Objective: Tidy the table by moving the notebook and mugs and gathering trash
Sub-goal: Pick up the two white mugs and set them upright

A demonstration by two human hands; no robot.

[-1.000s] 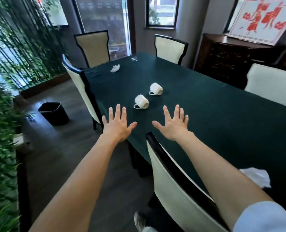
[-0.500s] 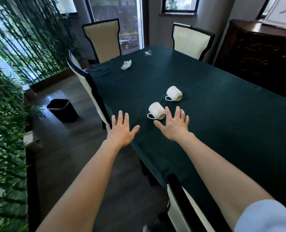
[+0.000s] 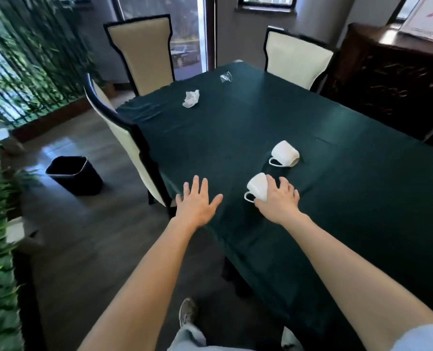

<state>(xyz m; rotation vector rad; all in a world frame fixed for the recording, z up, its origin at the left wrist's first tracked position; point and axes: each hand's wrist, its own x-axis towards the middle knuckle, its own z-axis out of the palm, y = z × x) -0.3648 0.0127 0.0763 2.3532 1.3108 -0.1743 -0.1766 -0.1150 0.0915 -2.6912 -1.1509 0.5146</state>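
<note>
Two white mugs lie on their sides on the dark green tablecloth (image 3: pixel 362 198). My right hand (image 3: pixel 277 198) rests over the open end of the near mug (image 3: pixel 257 184), which lies on the cloth between my thumb and forefinger; my other fingers are spread. The far mug (image 3: pixel 285 153) lies just beyond it, untouched. My left hand (image 3: pixel 196 201) hovers flat and open over the table's left edge, holding nothing. A crumpled white tissue (image 3: pixel 191 98) and a clear plastic scrap (image 3: pixel 226 77) lie at the far end of the table. No notebook is in view.
A black waste bin (image 3: pixel 75 174) stands on the floor to the left. Cream chairs stand at the table's left side (image 3: pixel 114 125) and at its far end (image 3: pixel 142 51) (image 3: pixel 297 59). A dark cabinet (image 3: pixel 392 79) is at the right, and plants line the left wall.
I have stepped closer to the table. My right hand moved forward onto the near mug. The left hand advanced to the table's edge.
</note>
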